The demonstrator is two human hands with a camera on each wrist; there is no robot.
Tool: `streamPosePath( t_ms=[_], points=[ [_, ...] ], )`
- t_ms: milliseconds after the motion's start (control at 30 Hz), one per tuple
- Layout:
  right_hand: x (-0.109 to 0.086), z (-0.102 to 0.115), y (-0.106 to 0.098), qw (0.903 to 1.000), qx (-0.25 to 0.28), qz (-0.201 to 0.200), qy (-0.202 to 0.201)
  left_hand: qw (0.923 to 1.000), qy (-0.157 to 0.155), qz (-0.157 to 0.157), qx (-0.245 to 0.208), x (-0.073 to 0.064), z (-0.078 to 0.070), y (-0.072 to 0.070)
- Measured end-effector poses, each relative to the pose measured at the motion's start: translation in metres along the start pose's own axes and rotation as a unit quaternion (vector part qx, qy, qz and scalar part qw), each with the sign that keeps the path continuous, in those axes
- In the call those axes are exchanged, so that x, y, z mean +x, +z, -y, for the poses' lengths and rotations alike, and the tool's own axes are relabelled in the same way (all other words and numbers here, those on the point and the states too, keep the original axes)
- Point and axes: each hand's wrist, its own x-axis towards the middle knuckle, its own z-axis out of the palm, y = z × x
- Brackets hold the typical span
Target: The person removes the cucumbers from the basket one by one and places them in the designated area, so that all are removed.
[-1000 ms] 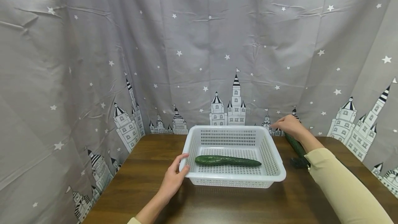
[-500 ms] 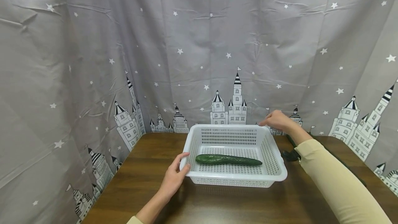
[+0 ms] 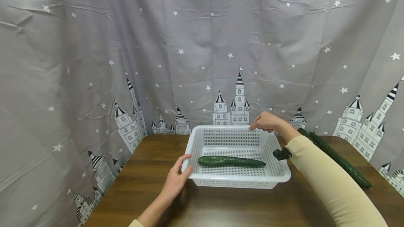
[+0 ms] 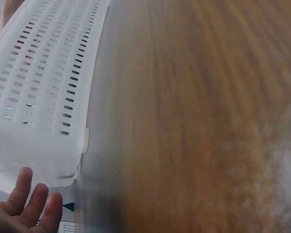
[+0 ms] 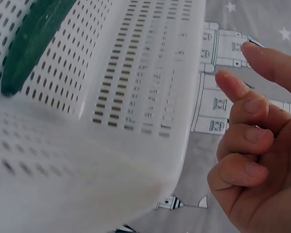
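Note:
A white slotted plastic basket (image 3: 236,181) stands on the table, with one long dark green cucumber (image 3: 231,162) lying across its floor. My left hand (image 3: 176,176) holds the basket's left rim near the front corner, thumb and index finger over the edge; in the left wrist view, its other fingers (image 4: 39,204) lie against the outside of the end wall. My right hand (image 3: 269,122) is at the back rim, near the right corner. In the right wrist view, its fingers are loosely bent, thumb and index finger apart, holding nothing, with a gap to the rim.
Two more cucumbers lie on the table right of the basket: one long cucumber (image 3: 342,164) and another (image 3: 303,134), partly hidden behind my right sleeve. A grey curtain (image 3: 202,45) with stars and castles hangs right behind the brown wooden table (image 3: 139,185).
My right hand has moved left, from beyond the basket's right corner to its back rim. The cucumbers at the right show more now. My left hand and the basket have stayed in place.

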Motion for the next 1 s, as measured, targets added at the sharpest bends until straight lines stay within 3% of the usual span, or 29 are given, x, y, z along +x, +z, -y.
streamPosePath(
  t_ms=[400, 733, 1000],
  points=[
    [0.023, 0.005, 0.031, 0.9988, 0.020, 0.045, 0.002, 1.0000, 0.000, -0.005, -0.002, -0.001, -0.008, 0.000],
    [0.035, -0.002, 0.054, 0.9953, 0.020, 0.095, 0.005, 1.0000, 0.007, -0.005, -0.001, 0.001, -0.001, 0.001],
    [0.038, -0.018, 0.077, 0.9892, 0.048, 0.138, 0.007, 0.9998, -0.008, -0.010, 0.013, 0.001, -0.001, 0.003]
  ],
)
